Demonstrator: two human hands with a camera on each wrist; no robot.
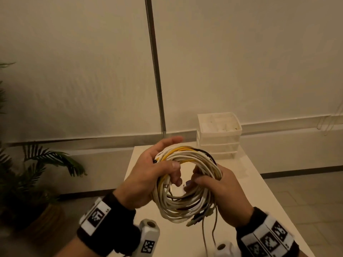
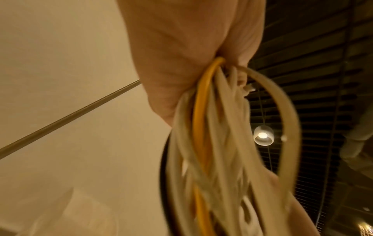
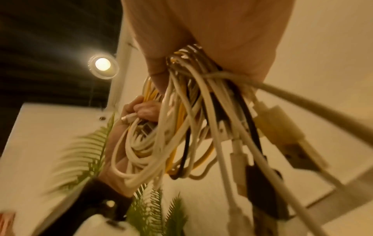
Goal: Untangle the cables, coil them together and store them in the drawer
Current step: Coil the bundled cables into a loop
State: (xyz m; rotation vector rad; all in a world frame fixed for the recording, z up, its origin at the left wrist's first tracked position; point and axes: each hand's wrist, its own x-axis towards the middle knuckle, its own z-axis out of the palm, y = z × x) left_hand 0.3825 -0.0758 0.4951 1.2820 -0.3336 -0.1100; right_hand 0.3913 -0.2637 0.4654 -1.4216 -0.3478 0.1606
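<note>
White bench (image 1: 232,182) runs ahead from the person toward a pale wall, its left edge dropping off beside a potted palm (image 1: 37,173). Stacked clear drawers (image 1: 219,135) sit at its far end. Above the near bench, both hands hold the coil of cables (image 1: 187,182): the left hand (image 1: 148,175) grips its left side, the right hand (image 1: 224,190) its right. Loops are mostly white, some yellow and black; plug ends dangle below.
</note>
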